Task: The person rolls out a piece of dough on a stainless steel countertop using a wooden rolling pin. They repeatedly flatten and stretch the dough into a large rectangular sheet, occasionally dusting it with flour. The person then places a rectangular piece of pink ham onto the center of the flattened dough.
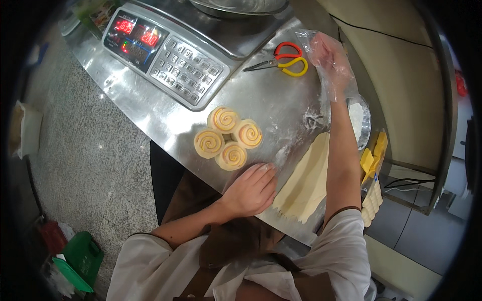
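My left hand (251,190) rests at the near edge of the steel table (263,101), its fingers bent and close together, with flour on the tips. Just beyond it sit several spiral dough rolls (227,119) in a touching cluster, with yellow and pink layers. My right hand (327,52) is at the table's far right, inside a loose clear plastic glove (344,84). Its fingers look curled, and the crinkled plastic blurs what they do. Scissors (276,63) with red and yellow handles lie beside it. A flat dough sheet (303,180) lies partly under my right forearm.
A digital scale (167,56) with a lit display stands at the back left, a steel bowl (241,7) on its platform. A bowl of white powder (356,120) and yellow packets (372,158) sit along the right edge. A green dustpan (81,259) is on the floor.
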`<state>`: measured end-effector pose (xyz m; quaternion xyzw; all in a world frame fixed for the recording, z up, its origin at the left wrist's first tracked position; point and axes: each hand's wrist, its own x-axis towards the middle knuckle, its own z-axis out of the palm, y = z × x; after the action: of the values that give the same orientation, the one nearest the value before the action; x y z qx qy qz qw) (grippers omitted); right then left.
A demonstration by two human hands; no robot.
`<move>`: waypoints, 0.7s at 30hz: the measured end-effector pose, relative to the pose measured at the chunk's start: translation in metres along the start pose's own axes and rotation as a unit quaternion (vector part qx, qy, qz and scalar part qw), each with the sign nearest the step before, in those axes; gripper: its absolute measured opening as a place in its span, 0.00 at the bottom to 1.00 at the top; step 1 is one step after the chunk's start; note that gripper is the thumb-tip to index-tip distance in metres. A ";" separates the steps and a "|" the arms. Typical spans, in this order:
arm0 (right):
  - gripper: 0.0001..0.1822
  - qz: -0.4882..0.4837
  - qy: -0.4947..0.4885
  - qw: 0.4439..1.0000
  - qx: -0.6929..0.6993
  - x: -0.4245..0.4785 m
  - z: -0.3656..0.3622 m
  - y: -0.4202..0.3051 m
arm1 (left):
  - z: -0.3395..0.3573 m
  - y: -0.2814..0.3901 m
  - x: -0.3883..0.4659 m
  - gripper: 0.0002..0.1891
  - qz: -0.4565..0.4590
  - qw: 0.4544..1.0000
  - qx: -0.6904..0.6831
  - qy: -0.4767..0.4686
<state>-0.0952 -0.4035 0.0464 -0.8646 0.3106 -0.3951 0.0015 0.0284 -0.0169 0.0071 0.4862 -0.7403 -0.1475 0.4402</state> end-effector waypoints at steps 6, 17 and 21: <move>0.16 0.151 0.154 0.975 -0.051 -0.025 0.018 0.039 | 0.001 0.001 -0.003 0.18 0.001 1.000 0.000 0.010; 0.13 0.255 0.238 0.932 0.101 -0.088 -0.030 0.014 | 0.003 0.004 -0.001 0.16 0.001 1.000 -0.006 0.017; 0.10 0.322 0.251 0.895 0.182 -0.122 -0.072 -0.032 | 0.004 0.004 -0.002 0.16 0.008 1.000 -0.006 0.029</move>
<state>-0.1878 -0.2946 0.0199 -0.5740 0.4844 -0.6266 0.2081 0.0227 -0.0145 0.0063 0.4816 -0.7304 -0.1344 0.4653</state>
